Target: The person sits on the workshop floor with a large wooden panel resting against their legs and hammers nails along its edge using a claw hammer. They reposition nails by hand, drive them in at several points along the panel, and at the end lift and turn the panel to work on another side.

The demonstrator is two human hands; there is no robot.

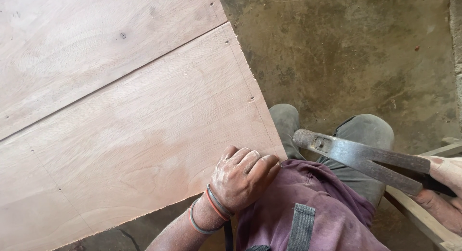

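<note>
At the near corner of the pale pinkish plywood sheet (134,130), we see our left hand (242,178) curled, fingertips pinched against the sheet's edge; what they pinch is too small to tell. Our right hand (445,193) is wrapped around the handle of a rusty steel claw hammer (361,157), raised above our knees, well apart from the sheet.

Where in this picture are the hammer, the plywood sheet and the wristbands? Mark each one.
hammer (358,157): head view, on the metal shaft near the claw.
plywood sheet (144,130): head view, on the bare face of the nearer sheet.
wristbands (216,206): head view, on the bands around the left wrist.
</note>
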